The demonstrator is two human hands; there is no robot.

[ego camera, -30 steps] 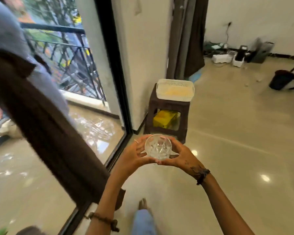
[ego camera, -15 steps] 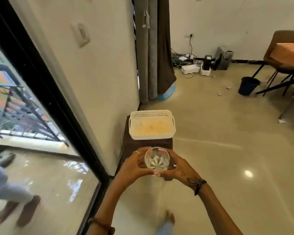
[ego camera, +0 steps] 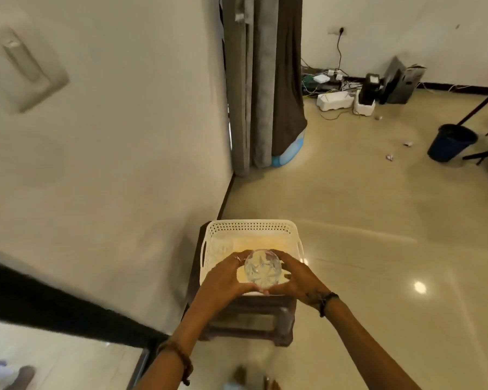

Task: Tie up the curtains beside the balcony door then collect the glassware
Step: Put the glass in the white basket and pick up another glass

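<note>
the cream wall (ego camera: 119,153) is filling my left side, and the glossy floor (ego camera: 364,220) is spreading out to my right. grey and brown curtains (ego camera: 265,88) are hanging straight down at the wall's far corner. a dark wooden stool (ego camera: 254,319) is standing against the wall just in front of me, carrying a white perforated basket (ego camera: 251,228). my left hand (ego camera: 226,280) and right hand (ego camera: 299,277) are curling together around a cut-glass tumbler (ego camera: 262,270), gripping it from either side and holding it over the basket's near edge. a blue bucket (ego camera: 451,142) is sitting far off right.
</note>
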